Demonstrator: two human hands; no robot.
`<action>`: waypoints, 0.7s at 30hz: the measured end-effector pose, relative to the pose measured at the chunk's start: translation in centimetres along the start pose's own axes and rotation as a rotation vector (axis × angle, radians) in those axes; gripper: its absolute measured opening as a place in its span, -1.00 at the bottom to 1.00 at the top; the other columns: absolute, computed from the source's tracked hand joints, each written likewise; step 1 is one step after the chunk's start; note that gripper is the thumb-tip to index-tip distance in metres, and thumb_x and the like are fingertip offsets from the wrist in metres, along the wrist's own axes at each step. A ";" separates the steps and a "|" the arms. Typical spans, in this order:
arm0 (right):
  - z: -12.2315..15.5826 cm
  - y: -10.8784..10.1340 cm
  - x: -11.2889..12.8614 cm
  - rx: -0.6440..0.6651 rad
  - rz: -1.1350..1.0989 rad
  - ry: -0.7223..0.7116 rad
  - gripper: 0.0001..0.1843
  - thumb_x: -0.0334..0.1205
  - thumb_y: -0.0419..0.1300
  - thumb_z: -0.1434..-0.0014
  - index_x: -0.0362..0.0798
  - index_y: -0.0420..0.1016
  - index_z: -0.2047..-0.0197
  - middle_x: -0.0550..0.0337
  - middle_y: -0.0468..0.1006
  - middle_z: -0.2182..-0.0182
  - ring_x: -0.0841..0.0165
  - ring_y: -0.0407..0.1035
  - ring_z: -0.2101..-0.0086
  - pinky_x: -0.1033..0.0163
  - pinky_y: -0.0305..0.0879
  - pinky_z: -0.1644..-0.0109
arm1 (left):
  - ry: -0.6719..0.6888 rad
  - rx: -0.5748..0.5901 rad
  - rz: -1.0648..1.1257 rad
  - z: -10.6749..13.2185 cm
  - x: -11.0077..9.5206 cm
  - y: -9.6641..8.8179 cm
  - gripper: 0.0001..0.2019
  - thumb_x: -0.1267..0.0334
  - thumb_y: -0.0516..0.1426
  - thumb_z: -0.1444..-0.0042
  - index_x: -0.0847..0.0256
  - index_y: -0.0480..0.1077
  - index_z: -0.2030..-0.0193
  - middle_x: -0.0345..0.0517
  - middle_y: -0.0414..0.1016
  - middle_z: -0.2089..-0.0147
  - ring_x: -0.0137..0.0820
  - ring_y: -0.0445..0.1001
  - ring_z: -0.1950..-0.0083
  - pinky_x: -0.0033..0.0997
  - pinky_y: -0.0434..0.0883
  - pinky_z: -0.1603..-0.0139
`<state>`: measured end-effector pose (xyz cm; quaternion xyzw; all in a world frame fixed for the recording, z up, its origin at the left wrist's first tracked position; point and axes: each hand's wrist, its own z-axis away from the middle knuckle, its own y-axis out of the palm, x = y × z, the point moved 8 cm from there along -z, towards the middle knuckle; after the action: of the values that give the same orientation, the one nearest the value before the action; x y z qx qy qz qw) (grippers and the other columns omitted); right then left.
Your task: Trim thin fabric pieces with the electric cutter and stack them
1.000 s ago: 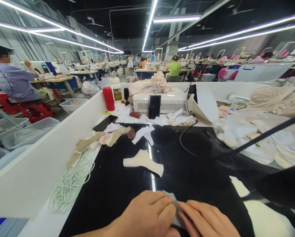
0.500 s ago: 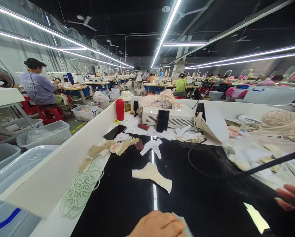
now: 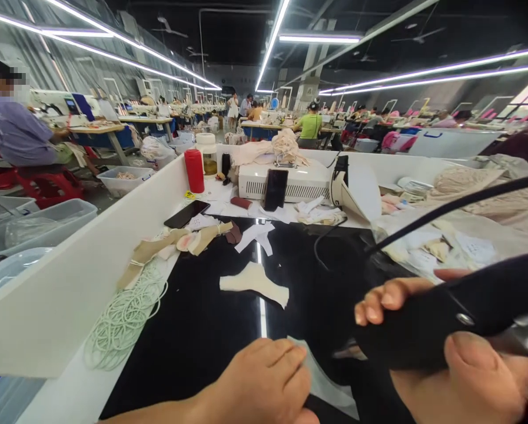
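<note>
At the bottom centre, my left hand (image 3: 264,377) is closed on a thin, translucent whitish sheet (image 3: 329,386), which extends to the right over the black tabletop (image 3: 193,335). My right hand (image 3: 471,383) wraps around a dark corded hand tool (image 3: 416,327) with a rivet on its side; its exact kind is unclear. A blurred tip (image 3: 349,352) shows just left of the tool, near the sheet. Beyond my left hand a cream, foam-like cut piece (image 3: 255,281) lies flat. Farther back is a white cut piece (image 3: 257,235).
A pale green cord bundle (image 3: 125,321) lies along the left wall. At the back stand a red bottle (image 3: 194,171), a white machine (image 3: 308,181) and an upright phone (image 3: 275,189). A black cable (image 3: 449,211) crosses the right side, before plastic-bagged pieces (image 3: 460,241). Co-workers sit beyond.
My right hand has come in from the right edge and now holds the dark tool. More of my left hand and the sheet shows. The view has shifted slightly.
</note>
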<state>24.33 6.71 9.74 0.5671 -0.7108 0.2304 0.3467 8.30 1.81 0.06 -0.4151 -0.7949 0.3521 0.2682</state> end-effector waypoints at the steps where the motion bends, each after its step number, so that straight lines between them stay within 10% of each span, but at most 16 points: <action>1: 0.1 0.6 -0.1 -0.045 -0.118 0.079 -0.55 0.17 0.34 -0.20 0.21 0.41 -0.08 0.28 0.38 0.40 0.30 0.38 0.52 0.12 0.47 0.53 | -0.008 0.037 0.018 -0.1 0.0 -0.1 -0.56 -0.12 0.08 -0.42 0.29 0.50 0.12 0.01 0.62 -0.07 -0.29 0.56 -0.08 -0.39 0.47 0.06; 21: 1.3 2.6 -1.8 -0.115 -0.186 0.131 -0.54 0.07 0.37 -0.22 0.17 0.34 -0.09 0.32 0.45 0.34 0.33 0.41 0.45 0.13 0.48 0.40 | -0.052 -0.020 0.053 0.0 0.4 -1.2 -0.64 0.01 0.06 -0.45 0.27 0.51 0.07 -0.10 0.66 -0.04 -0.33 0.58 -0.07 -0.39 0.52 0.00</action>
<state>21.77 7.64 7.70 0.5936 -0.6429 0.1925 0.4441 7.57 1.68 1.04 -0.4293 -0.7939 0.3615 0.2340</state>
